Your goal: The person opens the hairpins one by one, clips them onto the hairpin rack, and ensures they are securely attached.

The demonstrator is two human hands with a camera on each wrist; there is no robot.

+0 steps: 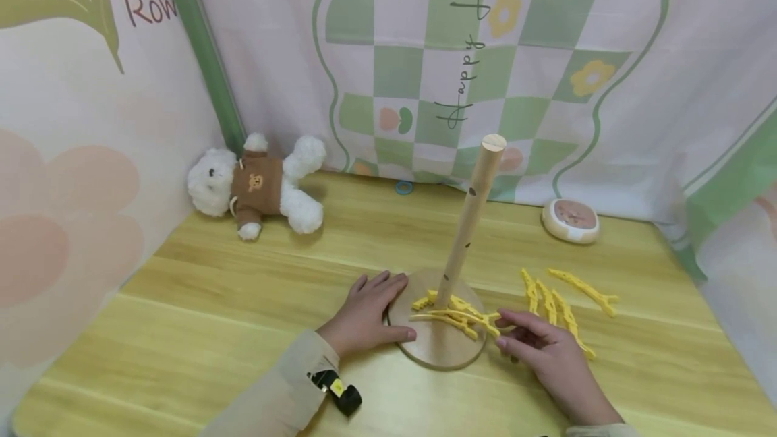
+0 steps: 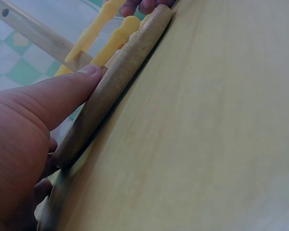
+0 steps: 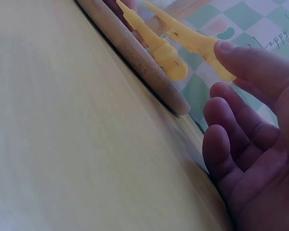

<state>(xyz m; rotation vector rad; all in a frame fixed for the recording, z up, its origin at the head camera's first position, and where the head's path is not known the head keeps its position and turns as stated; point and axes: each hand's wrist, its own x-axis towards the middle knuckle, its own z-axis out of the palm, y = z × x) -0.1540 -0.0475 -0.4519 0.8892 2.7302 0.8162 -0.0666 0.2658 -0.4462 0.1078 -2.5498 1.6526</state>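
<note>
A round wooden base [image 1: 440, 354] with an upright wooden post [image 1: 466, 231] stands in front of me; dark holes dot the post. My left hand [image 1: 367, 315] rests on the base's left edge, fingers extended and thumb along the near side. Between thumb and fingertips, my right hand [image 1: 549, 353] pinches the forked end of a yellow branch-shaped plastic piece [image 3: 200, 42], whose thin end reaches left past the post's foot. Under it, other yellow pieces [image 1: 466, 330] lie on the base around the post. In the left wrist view, the thumb [image 2: 62, 96] touches the base's rim.
Several more yellow branch pieces [image 1: 569, 319] lie on the table right of the base, beside my right hand. A white plush toy [image 1: 261, 184] in a brown top lies at the back left. A small blue ring [image 1: 403, 187] and a white rounded device [image 1: 570, 221] sit along the back.
</note>
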